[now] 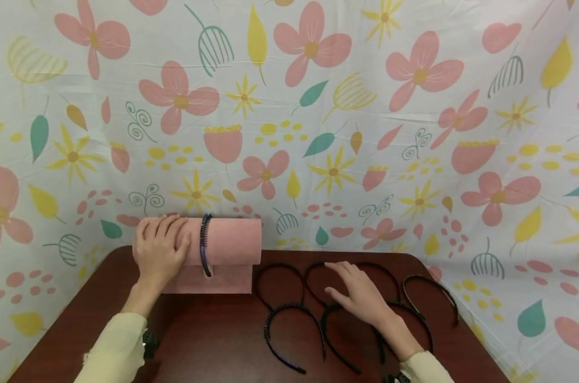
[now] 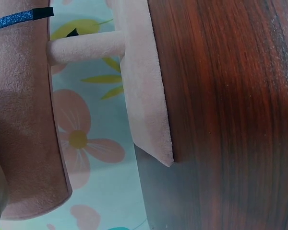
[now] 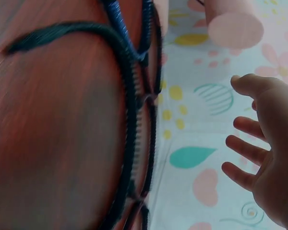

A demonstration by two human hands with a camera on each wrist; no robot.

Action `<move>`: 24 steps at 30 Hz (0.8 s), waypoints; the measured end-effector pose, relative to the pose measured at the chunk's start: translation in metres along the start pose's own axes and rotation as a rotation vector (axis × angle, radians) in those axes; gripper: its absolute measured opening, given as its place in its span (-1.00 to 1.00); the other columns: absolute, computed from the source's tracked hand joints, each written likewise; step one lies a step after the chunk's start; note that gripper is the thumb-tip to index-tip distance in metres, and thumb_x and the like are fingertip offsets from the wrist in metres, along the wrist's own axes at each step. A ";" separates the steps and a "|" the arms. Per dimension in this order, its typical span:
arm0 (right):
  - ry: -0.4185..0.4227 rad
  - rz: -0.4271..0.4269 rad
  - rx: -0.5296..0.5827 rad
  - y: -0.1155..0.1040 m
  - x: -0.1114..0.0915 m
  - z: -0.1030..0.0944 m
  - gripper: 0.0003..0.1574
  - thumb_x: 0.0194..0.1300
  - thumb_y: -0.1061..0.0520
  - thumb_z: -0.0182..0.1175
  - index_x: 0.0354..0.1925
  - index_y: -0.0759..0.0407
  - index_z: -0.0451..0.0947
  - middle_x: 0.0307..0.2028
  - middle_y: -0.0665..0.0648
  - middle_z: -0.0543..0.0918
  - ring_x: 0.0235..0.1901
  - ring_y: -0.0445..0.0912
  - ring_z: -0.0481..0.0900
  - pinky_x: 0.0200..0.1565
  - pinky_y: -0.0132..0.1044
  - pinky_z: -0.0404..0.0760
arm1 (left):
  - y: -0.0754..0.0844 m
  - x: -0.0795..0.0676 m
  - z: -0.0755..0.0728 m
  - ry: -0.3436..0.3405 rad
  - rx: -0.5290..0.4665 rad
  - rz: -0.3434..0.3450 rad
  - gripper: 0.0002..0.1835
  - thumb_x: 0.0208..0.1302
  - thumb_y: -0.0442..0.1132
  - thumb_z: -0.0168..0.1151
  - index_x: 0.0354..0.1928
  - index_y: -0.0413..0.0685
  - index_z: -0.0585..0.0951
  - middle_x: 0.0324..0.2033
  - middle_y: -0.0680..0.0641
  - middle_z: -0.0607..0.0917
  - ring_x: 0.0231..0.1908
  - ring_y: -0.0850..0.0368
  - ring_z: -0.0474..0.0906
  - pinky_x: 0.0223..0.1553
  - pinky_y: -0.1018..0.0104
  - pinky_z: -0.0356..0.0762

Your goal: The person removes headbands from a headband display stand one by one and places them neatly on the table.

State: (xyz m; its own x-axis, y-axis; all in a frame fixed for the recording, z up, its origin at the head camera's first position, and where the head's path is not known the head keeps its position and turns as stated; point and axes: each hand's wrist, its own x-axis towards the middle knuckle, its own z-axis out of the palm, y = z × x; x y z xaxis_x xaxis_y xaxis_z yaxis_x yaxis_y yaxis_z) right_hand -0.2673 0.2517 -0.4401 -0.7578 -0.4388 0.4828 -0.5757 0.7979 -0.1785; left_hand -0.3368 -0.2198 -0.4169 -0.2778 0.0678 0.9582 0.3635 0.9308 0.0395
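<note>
A pink headband stand (image 1: 235, 242) with a thick padded roll is on the left part of the table. My left hand (image 1: 160, 244) grips the roll's left end, fingers bent over its top and thumb along the front. A dark blue toothed headband (image 1: 204, 244) sits around the roll, right of that hand; its glittery blue end (image 2: 14, 20) shows in the left wrist view. My right hand (image 1: 358, 292) is above the black headbands (image 1: 398, 282) on the right, fingers spread and holding nothing. In the right wrist view a dark toothed headband (image 3: 130, 105) lies beside the hand.
Several dark headbands lie in two rough rows across the table's right half, including a glittery one (image 1: 266, 330) in front and one at the far right (image 1: 442, 287). The dark red wooden table (image 1: 212, 340) meets a flower-printed cloth (image 1: 346, 175) behind it.
</note>
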 end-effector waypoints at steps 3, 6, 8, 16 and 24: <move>0.009 -0.020 0.010 -0.008 0.009 0.002 -0.31 0.31 -0.10 0.30 0.34 -0.01 0.41 0.12 0.04 0.57 0.05 -0.03 0.56 -0.04 -0.02 0.57 | -0.001 0.000 0.000 -0.001 0.000 -0.009 -0.53 0.30 0.08 -0.01 -0.03 -0.07 0.70 -0.04 -0.18 0.72 0.05 -0.23 0.55 0.27 -0.24 0.25; 0.018 -0.039 0.025 -0.017 0.018 0.004 -0.34 0.31 -0.09 0.30 0.32 0.00 0.43 0.13 0.04 0.56 0.07 -0.03 0.54 0.00 0.00 0.57 | -0.002 -0.001 0.000 -0.003 0.006 -0.012 -0.53 0.32 0.08 -0.02 -0.03 -0.07 0.70 -0.03 -0.18 0.72 0.05 -0.21 0.55 0.28 -0.23 0.24; 0.023 -0.050 0.035 -0.023 0.024 0.006 -0.36 0.32 -0.08 0.29 0.31 -0.02 0.44 0.13 0.01 0.54 0.08 -0.03 0.53 0.02 0.00 0.57 | -0.002 -0.002 0.000 -0.002 0.013 -0.010 -0.53 0.33 0.09 -0.02 -0.04 -0.07 0.70 -0.03 -0.18 0.72 0.05 -0.21 0.55 0.27 -0.23 0.25; 0.121 -0.173 0.053 -0.044 0.051 0.013 -0.39 0.31 -0.07 0.31 0.27 0.03 0.47 0.13 0.06 0.55 0.09 -0.01 0.54 0.01 -0.03 0.59 | -0.003 -0.003 0.002 -0.002 0.019 -0.014 -0.52 0.33 0.10 -0.03 -0.05 -0.06 0.71 -0.03 -0.16 0.72 0.06 -0.20 0.55 0.27 -0.24 0.25; 0.140 -0.224 0.069 -0.066 0.082 0.008 -0.41 0.33 -0.07 0.29 0.27 0.03 0.46 0.15 0.08 0.53 0.11 -0.01 0.48 0.08 -0.05 0.56 | 0.001 -0.003 0.003 -0.017 0.002 -0.042 -0.54 0.32 0.08 -0.02 -0.04 -0.05 0.70 -0.01 -0.15 0.71 0.08 -0.18 0.53 0.30 -0.23 0.21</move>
State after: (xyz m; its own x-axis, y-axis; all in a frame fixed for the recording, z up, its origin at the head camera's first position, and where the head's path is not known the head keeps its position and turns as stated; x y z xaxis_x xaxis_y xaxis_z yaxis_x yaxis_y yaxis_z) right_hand -0.2937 0.1596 -0.3956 -0.5620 -0.5359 0.6300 -0.7474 0.6554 -0.1092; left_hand -0.3387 -0.2182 -0.4204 -0.3083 0.0344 0.9507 0.3491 0.9337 0.0794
